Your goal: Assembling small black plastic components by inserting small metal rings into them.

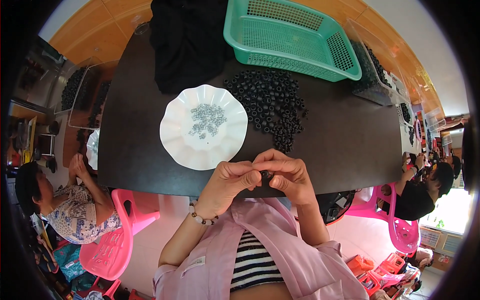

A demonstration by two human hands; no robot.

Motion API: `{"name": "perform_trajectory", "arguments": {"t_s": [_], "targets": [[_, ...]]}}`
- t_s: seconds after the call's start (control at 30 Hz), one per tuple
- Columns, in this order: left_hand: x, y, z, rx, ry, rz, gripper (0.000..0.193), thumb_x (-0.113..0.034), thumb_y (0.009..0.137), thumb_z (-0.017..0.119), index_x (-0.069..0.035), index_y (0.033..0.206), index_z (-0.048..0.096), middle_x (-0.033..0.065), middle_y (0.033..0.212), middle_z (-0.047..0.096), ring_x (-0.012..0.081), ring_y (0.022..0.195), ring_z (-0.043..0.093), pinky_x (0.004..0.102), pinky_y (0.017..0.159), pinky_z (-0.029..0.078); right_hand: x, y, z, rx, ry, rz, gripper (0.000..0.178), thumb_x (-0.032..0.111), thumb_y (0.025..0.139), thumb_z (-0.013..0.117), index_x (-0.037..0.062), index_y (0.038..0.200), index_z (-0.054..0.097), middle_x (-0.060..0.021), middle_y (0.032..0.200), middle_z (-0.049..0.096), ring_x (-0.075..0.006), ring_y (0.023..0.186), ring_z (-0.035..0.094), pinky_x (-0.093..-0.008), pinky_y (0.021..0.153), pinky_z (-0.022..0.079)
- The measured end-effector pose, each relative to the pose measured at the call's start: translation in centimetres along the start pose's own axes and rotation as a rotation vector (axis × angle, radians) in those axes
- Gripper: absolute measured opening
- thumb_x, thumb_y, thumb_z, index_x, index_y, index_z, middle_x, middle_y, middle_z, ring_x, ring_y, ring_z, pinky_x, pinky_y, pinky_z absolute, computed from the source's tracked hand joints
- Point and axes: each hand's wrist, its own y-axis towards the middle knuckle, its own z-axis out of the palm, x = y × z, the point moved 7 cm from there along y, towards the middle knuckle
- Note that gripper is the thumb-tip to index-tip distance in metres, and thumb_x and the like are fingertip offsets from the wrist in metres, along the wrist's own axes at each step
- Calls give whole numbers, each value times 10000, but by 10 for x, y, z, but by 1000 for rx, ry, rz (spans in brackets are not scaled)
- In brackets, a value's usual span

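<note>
Above the table's near edge, my two hands meet with their fingertips together. Between them is a small black ring-shaped part [266, 175], partly hidden by fingers. My right hand [292, 177] grips it between thumb and fingers. My left hand [231, 181] is closed in a pinch against its left side; what lies between those fingertips is hidden. Just beyond my left hand stands a white scalloped plate [172, 125] holding many tiny clear pieces [209, 119]. A heap of similar black ring-shaped parts [270, 95] spreads over the dark table [345, 135] to the plate's right.
A green plastic basket [295, 57] stands at the far side, with black cloth [185, 45] left of it. Clear bins [375, 75] of black parts stand to the right. People sit at left [75, 210] and right [415, 195], near pink chairs [112, 250].
</note>
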Motion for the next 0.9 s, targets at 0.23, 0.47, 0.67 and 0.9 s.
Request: {"name": "perform_trajectory", "arguments": {"t_s": [0.23,0.47,0.67,0.9], "targets": [[2,-2,1,-22,-61,-30,303,-293,901,676,-14,1009,720,16,816,648,79,727,524,214,677,441,-13,-6,1,-98,194,2,311,152,883,685,-16,1145,670,-102,1129,589,-155,912,588,-270,793,491],[3,-4,1,-19,-46,-6,295,-286,901,674,-11,1000,717,21,826,651,86,747,548,225,693,445,-12,-6,4,-120,237,-59,285,118,897,662,-55,1124,657,-130,1138,581,-186,855,623,-306,784,523],[-3,-9,6,-62,-6,-2,254,-251,922,658,-8,883,720,1,748,621,64,710,502,220,664,415,-2,-9,2,-154,-50,-109,275,145,868,700,-24,1085,689,-101,1046,638,-143,865,584,-270,748,494],[1,-11,5,-63,-49,2,235,-228,919,661,-3,894,723,8,759,630,65,725,517,215,666,426,2,-9,6,-169,-110,-151,263,153,858,709,-14,1061,702,-83,979,658,-138,866,561,-258,727,487]]}}
